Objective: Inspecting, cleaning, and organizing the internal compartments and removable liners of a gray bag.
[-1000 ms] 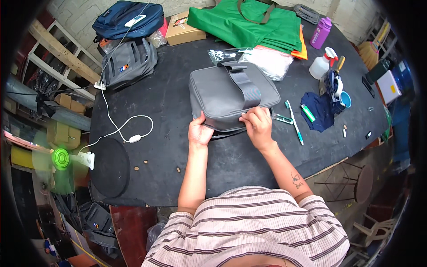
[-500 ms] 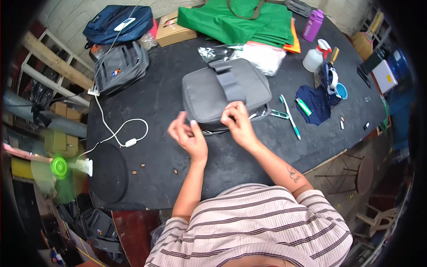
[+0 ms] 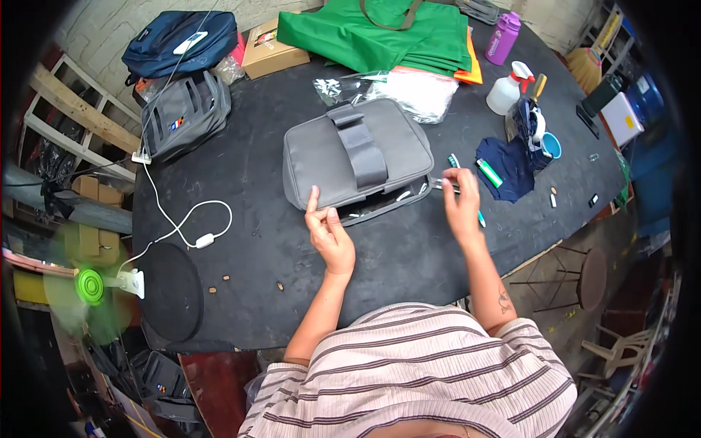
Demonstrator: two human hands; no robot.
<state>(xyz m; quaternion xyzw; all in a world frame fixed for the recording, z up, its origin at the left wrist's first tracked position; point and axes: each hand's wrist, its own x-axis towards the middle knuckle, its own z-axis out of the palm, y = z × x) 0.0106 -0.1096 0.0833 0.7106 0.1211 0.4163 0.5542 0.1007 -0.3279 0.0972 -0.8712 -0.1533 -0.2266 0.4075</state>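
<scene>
A grey padded bag (image 3: 321, 164) with a wide webbing strap (image 3: 361, 153) over its top lies in front of me. Its front edge gapes, and clear plastic shows inside. My left hand (image 3: 330, 237) is at the bag's near-left corner, index finger stretched up against it, thumb apart. Beyond the bag's right corner is my right hand (image 3: 462, 204), fingers curled; what they hold, if anything, is hidden. It covers the middle of a teal-and-white toothbrush (image 3: 454, 161). Beside its fingertips a small clear-handled tool (image 3: 439, 184) partly shows.
Right of my hand, a green tube (image 3: 490, 174) lies on dark blue cloth (image 3: 504, 157). Beyond stand a spray bottle (image 3: 504, 93) and purple bottle (image 3: 502, 40). Green fabric (image 3: 365, 40) and backpacks (image 3: 186, 117) fill the back. A fan (image 3: 90, 286) spins left, near a white cable (image 3: 169, 219).
My right hand has moved right, from the bag's front edge to beyond its corner. The front edge now gapes open. My left hand has come against the bag's near-left corner.
</scene>
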